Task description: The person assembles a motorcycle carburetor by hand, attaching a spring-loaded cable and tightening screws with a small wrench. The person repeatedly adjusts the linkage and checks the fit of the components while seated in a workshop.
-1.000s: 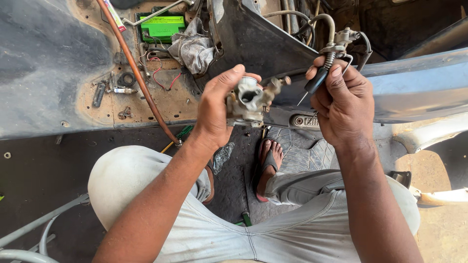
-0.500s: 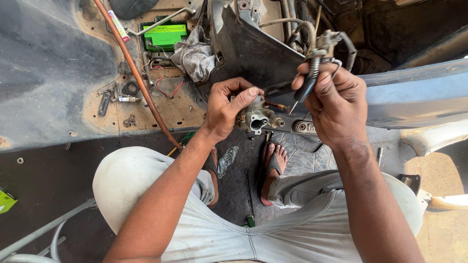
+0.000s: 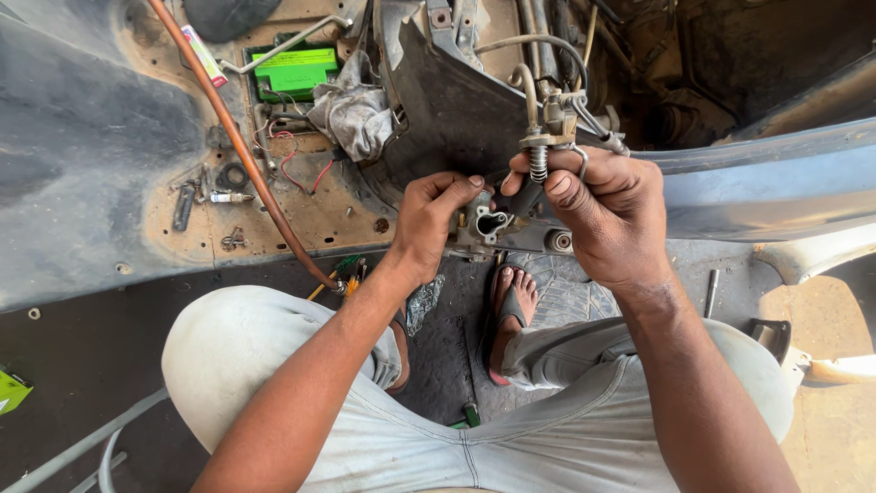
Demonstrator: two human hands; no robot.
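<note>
— What do we count here?

— Two hands at work, both ours. One small metal carburettor (image 3: 493, 228) is held between them, above the dark floor mat (image 3: 447, 347) and our sandalled foot (image 3: 513, 301). One spring (image 3: 537, 164) stands upright just above the right thumb, on a linkage with cables (image 3: 547, 55) looping up from it.

— And around the fingers?

— Up and to the left of the left fingers we see one green battery (image 3: 295, 71), one grey rag (image 3: 354, 114) beside it, and one long copper-coloured tube (image 3: 237, 137) running diagonally down past the left wrist. Red wires (image 3: 297, 160) lie loose under the battery. Further left, a few small metal fittings (image 3: 205, 196) are scattered on the rusty panel; we cannot tell exactly how many. To the right of the right wrist lies one thin metal rod (image 3: 712, 292) on the floor.

— How do the fingers stand?

— Our left hand (image 3: 433, 224) is curled tight, the fingers (image 3: 456, 187) bent over the top of the carburettor and gripping its left side. Our right hand (image 3: 607, 215) is clenched too: the thumb presses flat along the top, and the fingers wrap a dark part against the carburettor's right side. What exactly sits inside that fist, we cannot tell.

— So neither is released?

— Neither. Both clasp the carburettor, touching it from opposite sides.
</note>
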